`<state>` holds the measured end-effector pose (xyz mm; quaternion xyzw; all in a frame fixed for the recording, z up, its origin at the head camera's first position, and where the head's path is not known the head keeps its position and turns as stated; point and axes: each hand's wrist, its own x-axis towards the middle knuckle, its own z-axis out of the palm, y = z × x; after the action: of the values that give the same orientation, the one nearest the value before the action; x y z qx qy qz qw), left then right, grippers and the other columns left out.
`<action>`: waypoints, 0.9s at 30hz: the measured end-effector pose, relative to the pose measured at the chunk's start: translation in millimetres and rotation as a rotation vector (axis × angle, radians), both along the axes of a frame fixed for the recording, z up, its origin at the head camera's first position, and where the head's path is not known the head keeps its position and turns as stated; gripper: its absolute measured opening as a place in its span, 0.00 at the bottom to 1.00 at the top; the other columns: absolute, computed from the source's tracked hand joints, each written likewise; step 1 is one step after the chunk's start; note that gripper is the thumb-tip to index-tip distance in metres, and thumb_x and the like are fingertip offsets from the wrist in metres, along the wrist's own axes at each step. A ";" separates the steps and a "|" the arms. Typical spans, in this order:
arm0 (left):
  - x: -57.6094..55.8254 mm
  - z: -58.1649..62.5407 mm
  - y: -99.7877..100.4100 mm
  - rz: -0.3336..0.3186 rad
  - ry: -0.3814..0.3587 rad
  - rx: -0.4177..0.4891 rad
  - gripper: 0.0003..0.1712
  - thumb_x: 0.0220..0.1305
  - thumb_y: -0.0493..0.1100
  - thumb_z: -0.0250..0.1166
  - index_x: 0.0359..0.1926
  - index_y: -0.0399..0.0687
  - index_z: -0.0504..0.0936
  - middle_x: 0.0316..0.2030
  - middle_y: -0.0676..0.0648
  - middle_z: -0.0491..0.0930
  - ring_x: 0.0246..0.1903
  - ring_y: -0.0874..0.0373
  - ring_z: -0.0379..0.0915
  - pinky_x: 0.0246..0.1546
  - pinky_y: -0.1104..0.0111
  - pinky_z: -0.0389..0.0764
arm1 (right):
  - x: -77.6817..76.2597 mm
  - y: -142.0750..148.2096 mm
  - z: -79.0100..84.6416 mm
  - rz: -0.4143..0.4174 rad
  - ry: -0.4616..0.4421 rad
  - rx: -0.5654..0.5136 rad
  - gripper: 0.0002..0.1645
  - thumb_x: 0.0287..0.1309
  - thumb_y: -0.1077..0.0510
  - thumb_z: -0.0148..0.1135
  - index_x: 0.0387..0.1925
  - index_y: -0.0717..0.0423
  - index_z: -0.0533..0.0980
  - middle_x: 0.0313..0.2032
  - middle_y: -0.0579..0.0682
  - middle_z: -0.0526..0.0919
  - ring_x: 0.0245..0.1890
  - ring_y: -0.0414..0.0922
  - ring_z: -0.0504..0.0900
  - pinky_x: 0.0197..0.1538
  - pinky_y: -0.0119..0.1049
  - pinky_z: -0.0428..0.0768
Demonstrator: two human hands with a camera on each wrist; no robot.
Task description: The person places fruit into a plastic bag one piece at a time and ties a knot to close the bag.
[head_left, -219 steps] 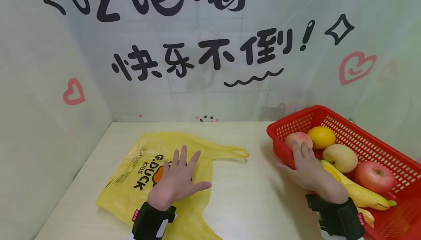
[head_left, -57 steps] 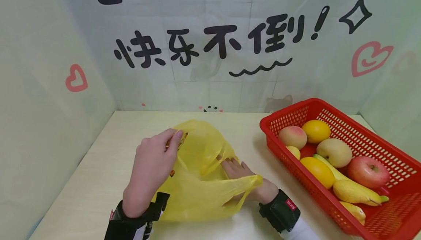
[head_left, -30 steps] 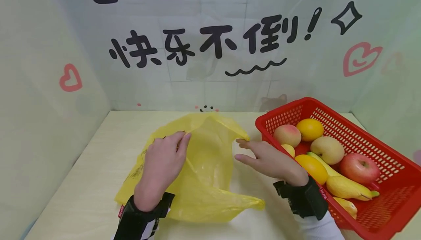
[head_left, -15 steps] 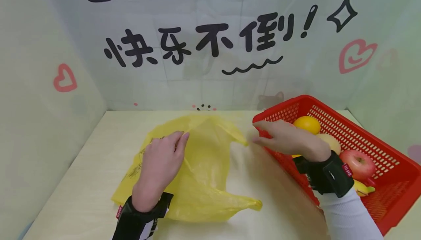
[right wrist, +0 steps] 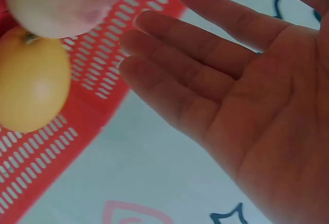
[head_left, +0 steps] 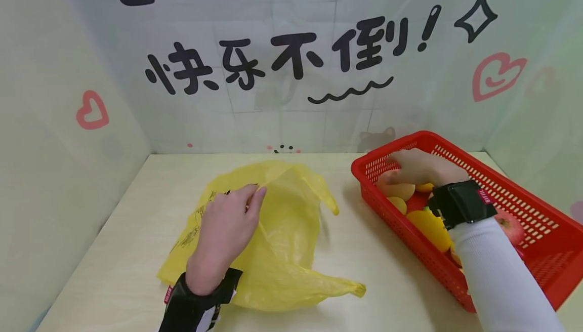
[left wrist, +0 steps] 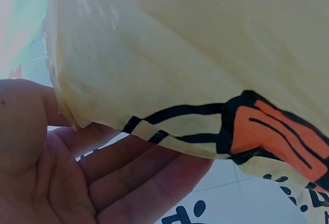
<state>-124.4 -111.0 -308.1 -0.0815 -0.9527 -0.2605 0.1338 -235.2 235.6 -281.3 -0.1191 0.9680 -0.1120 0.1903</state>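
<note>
Black wall txt (head_left: 297, 58) reads "快乐不倒!", L hand (head_left: 227, 225) pinching yellow bag (head_left: 291, 220), R hand (head_left: 421, 166) loosely spread nr peach (head_left: 396, 190)

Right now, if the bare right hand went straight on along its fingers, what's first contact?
Probably the round, pinkish peach, ahead of the right hand's fingertips. Depth is unclear: the slotted red plastic basket could come first.

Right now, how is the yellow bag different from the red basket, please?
The bag looks limp and wrinkled; the basket looks stiff, with slotted walls. The left hand pinches the bag, but not the basket. Fruit lies in the basket; none shows in the bag. Both are on the table.
</note>
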 end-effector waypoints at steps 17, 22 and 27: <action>0.1 -1.6 1.6 -0.009 -0.025 0.000 0.22 0.74 0.47 0.55 0.20 0.48 0.68 0.13 0.53 0.55 0.11 0.59 0.53 0.17 0.72 0.53 | -11.0 11.2 -33.2 -0.284 -0.248 -0.224 0.52 0.53 0.44 0.71 0.75 0.47 0.57 0.60 0.61 0.67 0.54 0.60 0.70 0.41 0.41 0.85; 0.1 -0.5 2.8 -0.007 -0.045 0.019 0.20 0.73 0.45 0.55 0.20 0.48 0.69 0.13 0.53 0.57 0.10 0.59 0.54 0.15 0.72 0.54 | -14.9 13.7 -39.5 -0.207 -0.185 -0.139 0.52 0.50 0.44 0.72 0.73 0.51 0.59 0.56 0.61 0.69 0.53 0.59 0.69 0.44 0.44 0.83; 0.8 -0.3 2.9 -0.007 -0.054 0.032 0.20 0.73 0.44 0.55 0.20 0.48 0.69 0.12 0.53 0.56 0.10 0.59 0.54 0.14 0.72 0.54 | -17.0 12.7 -42.9 -0.171 -0.151 -0.114 0.52 0.50 0.46 0.73 0.72 0.52 0.59 0.56 0.61 0.70 0.54 0.59 0.69 0.48 0.49 0.82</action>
<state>-123.6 -108.0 -308.4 -0.0755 -0.9514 -0.2782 0.1087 -252.1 248.3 -324.2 -0.0381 0.9496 -0.1913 0.2454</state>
